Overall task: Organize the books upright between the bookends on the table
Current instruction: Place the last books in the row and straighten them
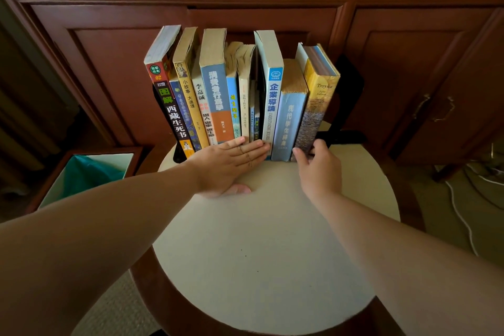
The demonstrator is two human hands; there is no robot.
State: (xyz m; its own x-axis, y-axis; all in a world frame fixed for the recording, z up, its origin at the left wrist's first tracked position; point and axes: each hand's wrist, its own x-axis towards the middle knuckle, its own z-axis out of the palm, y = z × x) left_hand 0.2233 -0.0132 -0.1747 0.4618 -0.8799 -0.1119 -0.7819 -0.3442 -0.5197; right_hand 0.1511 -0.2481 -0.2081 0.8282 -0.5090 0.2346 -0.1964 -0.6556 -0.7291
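Left bookend (178,154) mostly hidden, perhaps behind books (218,90).

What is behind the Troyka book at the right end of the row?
Behind the Troyka book a black bookend stands upright, its foot running along the table. The book covers the bookend's inner edge, so contact cannot be confirmed.

Two bare forearms showing, no sleeves in view.
The left hand (227,165) and right hand (319,169) are wearing nothing that shows: bare fingers and wrists, short plain nails, both arms showing uncovered to the frame's edge.
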